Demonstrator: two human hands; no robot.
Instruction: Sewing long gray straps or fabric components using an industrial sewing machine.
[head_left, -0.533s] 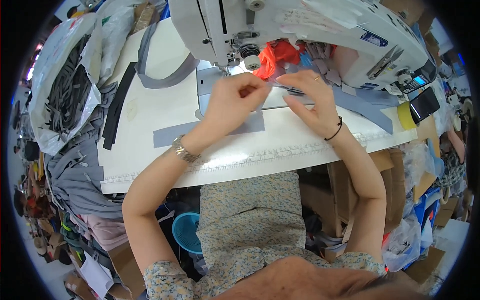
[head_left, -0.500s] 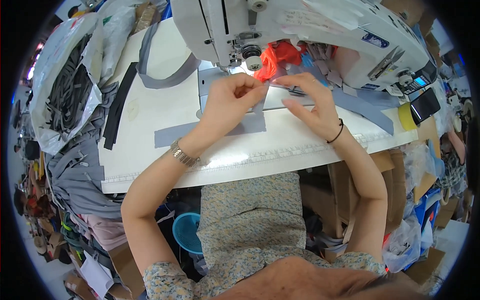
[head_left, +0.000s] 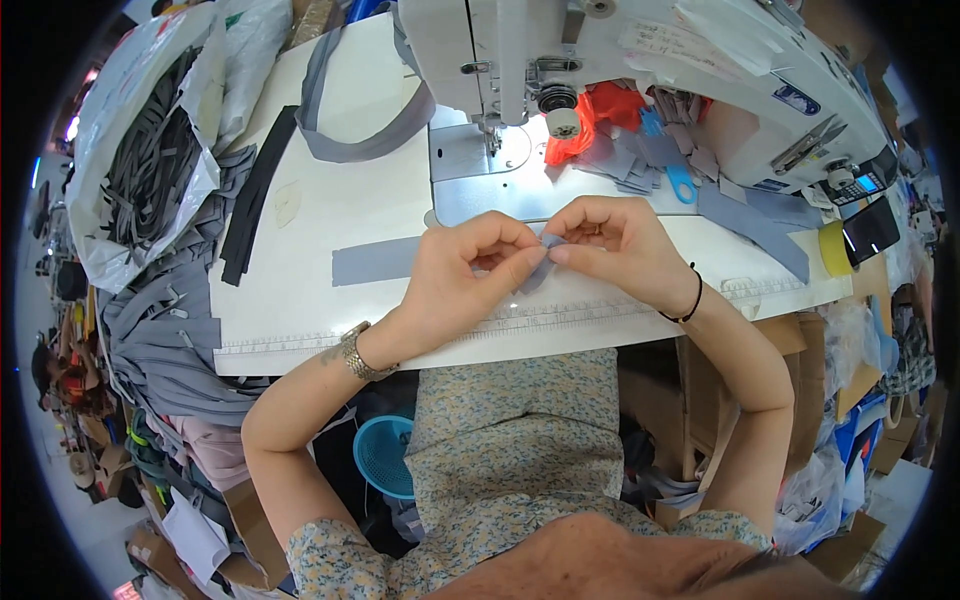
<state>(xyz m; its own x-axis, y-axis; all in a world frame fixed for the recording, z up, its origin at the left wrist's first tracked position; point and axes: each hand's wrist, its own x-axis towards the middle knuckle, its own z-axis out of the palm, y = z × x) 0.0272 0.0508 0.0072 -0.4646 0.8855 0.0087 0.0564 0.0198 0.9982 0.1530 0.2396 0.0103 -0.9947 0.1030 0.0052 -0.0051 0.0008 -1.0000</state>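
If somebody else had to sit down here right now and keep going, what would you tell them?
Left hand: fingers pinched on the near end of the grey fabric strip, just in front of the sewing machine.
Right hand: fingers pinched on the same strip end, meeting the left fingertips.
The strip lies flat across the white table, running off to the left; its end is folded up between both hands.
More grey pieces and orange cloth sit by the machine at right; blue scissors lie there too.
Done: the strip end is gathered. Left: it is not yet under the needle.
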